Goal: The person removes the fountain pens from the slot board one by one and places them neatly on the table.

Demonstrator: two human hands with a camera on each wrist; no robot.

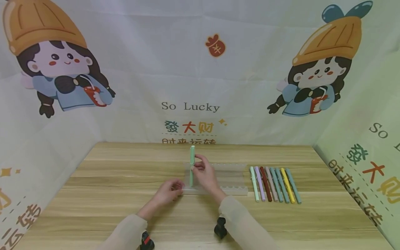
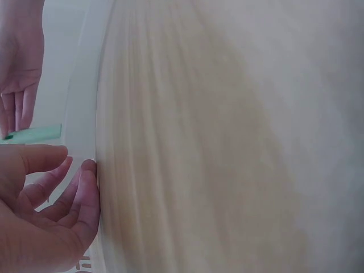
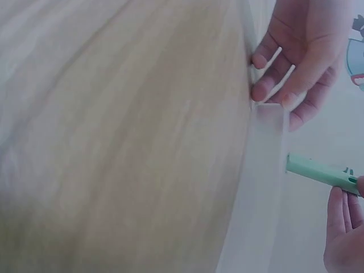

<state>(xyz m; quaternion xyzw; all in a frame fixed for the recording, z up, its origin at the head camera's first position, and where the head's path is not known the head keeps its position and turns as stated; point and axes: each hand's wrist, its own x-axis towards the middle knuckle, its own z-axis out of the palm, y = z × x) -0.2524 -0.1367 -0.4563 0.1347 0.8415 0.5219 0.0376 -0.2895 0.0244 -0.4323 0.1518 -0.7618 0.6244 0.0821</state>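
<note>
A light green pen (image 1: pixel 192 156) stands nearly upright over the left part of a clear plastic pen rack (image 1: pixel 231 191). My right hand (image 1: pixel 204 173) pinches it around the middle from the right. Its lower end is close to the rack's front rail; whether it touches cannot be told. At the rack's front left corner, my left hand (image 1: pixel 170 191) holds the end with curled fingers. The left wrist view shows those fingers (image 2: pixel 85 193) against the rail. In the right wrist view the green pen (image 3: pixel 315 170) sticks out from the right fingers beside the rail (image 3: pixel 259 187).
Right of the rack lies a row of several capped pens (image 1: pixel 275 185) in green, purple, dark red, grey-pink, blue and yellow. The wooden table (image 1: pixel 109 180) meets a printed cloth backdrop (image 1: pixel 193 80) at the back and sides.
</note>
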